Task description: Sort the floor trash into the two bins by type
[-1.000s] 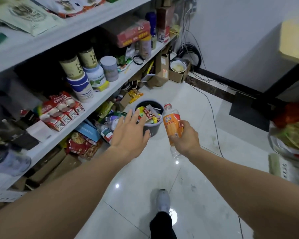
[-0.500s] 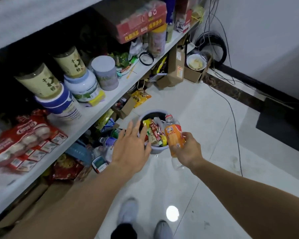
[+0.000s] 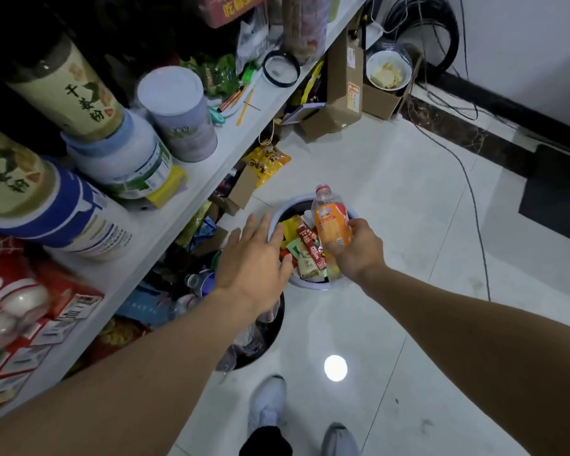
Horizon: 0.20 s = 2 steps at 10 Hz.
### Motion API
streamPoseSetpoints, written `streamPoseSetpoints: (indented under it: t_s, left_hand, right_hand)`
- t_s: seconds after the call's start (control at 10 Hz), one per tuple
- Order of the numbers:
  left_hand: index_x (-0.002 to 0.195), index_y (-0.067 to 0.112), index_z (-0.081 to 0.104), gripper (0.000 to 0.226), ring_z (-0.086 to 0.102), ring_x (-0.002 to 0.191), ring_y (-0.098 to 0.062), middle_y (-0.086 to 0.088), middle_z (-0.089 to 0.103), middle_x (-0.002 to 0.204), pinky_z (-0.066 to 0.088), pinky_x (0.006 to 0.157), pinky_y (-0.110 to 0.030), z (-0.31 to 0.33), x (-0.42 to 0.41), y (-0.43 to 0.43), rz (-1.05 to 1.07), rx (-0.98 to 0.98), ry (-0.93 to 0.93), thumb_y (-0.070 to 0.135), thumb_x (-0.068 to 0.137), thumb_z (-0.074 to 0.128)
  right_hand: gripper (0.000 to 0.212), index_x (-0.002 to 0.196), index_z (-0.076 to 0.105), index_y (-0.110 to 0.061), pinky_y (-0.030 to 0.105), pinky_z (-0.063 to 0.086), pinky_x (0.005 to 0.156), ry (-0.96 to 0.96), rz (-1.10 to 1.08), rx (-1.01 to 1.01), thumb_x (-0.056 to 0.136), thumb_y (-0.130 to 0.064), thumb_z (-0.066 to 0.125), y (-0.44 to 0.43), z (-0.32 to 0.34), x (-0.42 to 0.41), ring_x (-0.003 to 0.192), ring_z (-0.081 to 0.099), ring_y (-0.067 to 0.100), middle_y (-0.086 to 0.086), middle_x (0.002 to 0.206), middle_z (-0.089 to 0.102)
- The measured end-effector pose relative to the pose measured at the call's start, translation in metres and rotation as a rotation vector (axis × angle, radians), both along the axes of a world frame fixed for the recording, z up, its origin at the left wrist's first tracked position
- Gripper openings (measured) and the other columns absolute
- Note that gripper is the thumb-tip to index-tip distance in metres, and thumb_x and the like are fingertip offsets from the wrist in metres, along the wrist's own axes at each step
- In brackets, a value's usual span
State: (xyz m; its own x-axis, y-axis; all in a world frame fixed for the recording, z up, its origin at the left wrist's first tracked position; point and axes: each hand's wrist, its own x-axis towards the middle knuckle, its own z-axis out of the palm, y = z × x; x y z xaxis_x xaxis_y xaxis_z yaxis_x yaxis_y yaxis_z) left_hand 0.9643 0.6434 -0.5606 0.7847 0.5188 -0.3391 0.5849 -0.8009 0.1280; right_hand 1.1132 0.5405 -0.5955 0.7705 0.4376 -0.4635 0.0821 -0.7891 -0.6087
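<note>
Orange-labelled bottle (image 3: 331,225) is off the floor (image 3: 392,324), held upright over the light-rimmed bin (image 3: 310,286), cap toward 12 o'clock. That bin is packed with wrappers (image 3: 306,255), so by type the bottle likely belongs elsewhere. The dark bin (image 3: 272,337) at 7 o'clock from it, half hidden under the left forearm (image 3: 178,343), appears to hold clear plastic and is the probable destination. Right hand (image 3: 359,255) grips the bottle's lower half, fingers (image 3: 356,230) curled round it. Left hand (image 3: 254,261) hovers palm-down at the light bin's 9 o'clock rim, its fingers straight and spread, holding nothing; contact with the wrappers cannot be confirmed. Shelf (image 3: 244,133) crowds the 9 o'clock side.
</note>
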Motion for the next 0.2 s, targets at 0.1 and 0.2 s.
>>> streamPoseSetpoints:
  t_s: [0.1, 0.2]
  left_hand:
    - [0.152, 0.018, 0.02, 0.059, 0.002, 0.148, -0.025, -0.006, 0.007, 0.161, 0.013, 0.12, -0.04, -0.01, 0.005, 0.005, -0.026, -0.014, -0.01, 0.046, 0.1, 0.03]
    - [0.152, 0.018, 0.019, 0.059, 0.0, 0.148, -0.025, -0.006, 0.006, 0.162, 0.012, 0.12, -0.04, -0.018, 0.01, 0.008, -0.042, -0.011, 0.006, 0.045, 0.101, 0.029]
  right_hand:
    - [0.052, 0.133, 0.045, -0.008, 0.024, 0.037, 0.084, -0.041, 0.0, 0.001, 0.088, -0.022, 0.067, 0.009, -0.014, 0.006, 0.117, 0.054, 0.027, 0.009, 0.129, 0.058]
    - [0.054, 0.133, 0.044, -0.007, 0.024, 0.037, 0.08, -0.053, 0.039, -0.078, 0.087, -0.022, 0.067, 0.004, -0.032, 0.003, 0.114, 0.054, 0.028, 0.012, 0.126, 0.057]
